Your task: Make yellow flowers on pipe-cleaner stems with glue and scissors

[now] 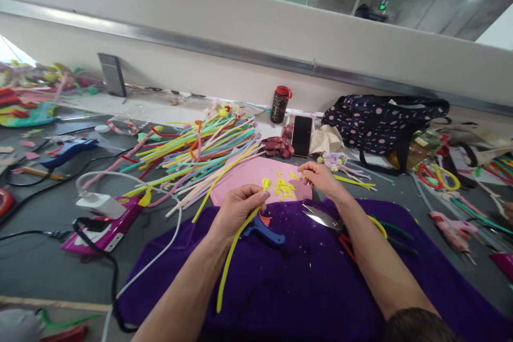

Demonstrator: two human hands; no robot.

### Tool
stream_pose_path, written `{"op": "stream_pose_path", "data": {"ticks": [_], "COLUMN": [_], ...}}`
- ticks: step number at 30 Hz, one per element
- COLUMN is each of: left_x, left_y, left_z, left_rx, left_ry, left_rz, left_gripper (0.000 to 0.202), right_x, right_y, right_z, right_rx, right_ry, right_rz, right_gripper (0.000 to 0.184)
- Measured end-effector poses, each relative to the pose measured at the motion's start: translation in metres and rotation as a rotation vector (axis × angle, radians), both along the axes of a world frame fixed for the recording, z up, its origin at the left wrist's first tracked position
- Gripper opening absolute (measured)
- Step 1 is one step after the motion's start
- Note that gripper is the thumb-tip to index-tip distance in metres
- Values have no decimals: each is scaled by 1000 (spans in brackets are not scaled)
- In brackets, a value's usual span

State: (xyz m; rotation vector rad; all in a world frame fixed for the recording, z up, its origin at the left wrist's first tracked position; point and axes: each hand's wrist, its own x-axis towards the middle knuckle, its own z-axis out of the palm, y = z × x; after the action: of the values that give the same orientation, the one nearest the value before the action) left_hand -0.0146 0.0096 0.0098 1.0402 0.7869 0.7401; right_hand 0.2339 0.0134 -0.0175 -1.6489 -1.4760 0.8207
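My left hand (240,208) pinches a yellow pipe cleaner (228,267), which hangs down toward me. A small yellow cluster (266,184) sits at its top, by my fingertips. Over the right part of a pink sheet (236,173), my right hand (316,175) has its fingertips pressed together; whatever they hold is too small to make out. Short cut yellow pieces (285,187) lie on the sheet between the two hands. Below my left hand, a blue glue gun (266,232) rests on purple cloth (276,278). Scissors (323,218) lie partly under my right forearm.
Behind the sheet spreads a heap of colored pipe cleaners (200,149). A dark bottle (279,106), a phone (302,136) and a patterned bag (372,123) stand along the wall. At left sits a magenta power strip (116,230) with cables; a pink glue gun (451,230) lies right.
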Motion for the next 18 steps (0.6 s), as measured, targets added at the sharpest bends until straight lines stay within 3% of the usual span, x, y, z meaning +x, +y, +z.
{"op": "stream_pose_path", "data": {"ticks": [9, 14, 18], "left_x": [2, 1, 2], "left_y": [-4, -1, -3], "left_z": [3, -4, -5], "left_rx": [3, -7, -14], "left_ry": [-9, -36, -77], "left_rz": [35, 16, 61], "left_gripper": [24, 25, 27], "right_x": [-3, -20, -39], "right_y": [-4, -9, -15], "right_z": [7, 16, 22], "right_rx": [-3, -10, 3], "right_ry": [240, 425, 524], "right_rz": [77, 148, 122], "right_gripper": [20, 15, 13]}}
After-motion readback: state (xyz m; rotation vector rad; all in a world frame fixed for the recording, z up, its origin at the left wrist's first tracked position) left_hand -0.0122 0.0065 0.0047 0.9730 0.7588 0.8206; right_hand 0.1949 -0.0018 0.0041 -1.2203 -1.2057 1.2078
